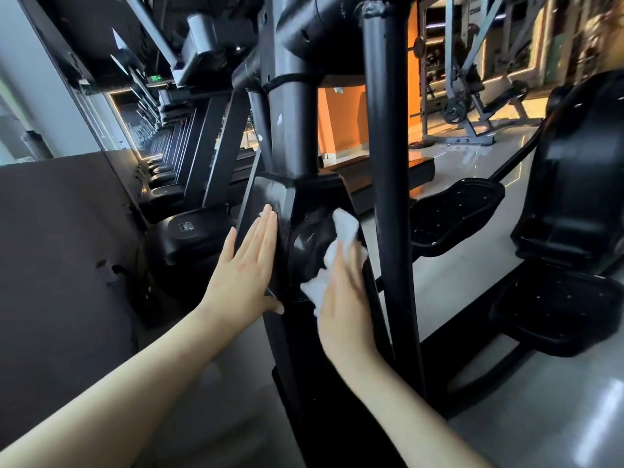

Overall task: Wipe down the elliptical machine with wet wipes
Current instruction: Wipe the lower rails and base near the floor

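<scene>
The black elliptical machine (293, 136) fills the middle of the view, its thick column widening into a glossy black housing (304, 244). My left hand (248, 265) lies flat against the housing's left side, fingers straight, thumb hooked under an edge. My right hand (344, 298) presses a crumpled white wet wipe (339, 244) onto the housing's right face; the wipe sticks out above and left of my fingers. A black upright arm (391, 197) of the machine stands just right of my right hand.
Two black foot pedals (452, 214) (553, 309) lie to the right on the grey floor. A row of treadmills (189, 153) runs back along the left wall. A dark low panel (60, 238) stands at the left. Weight equipment (472, 106) stands far right.
</scene>
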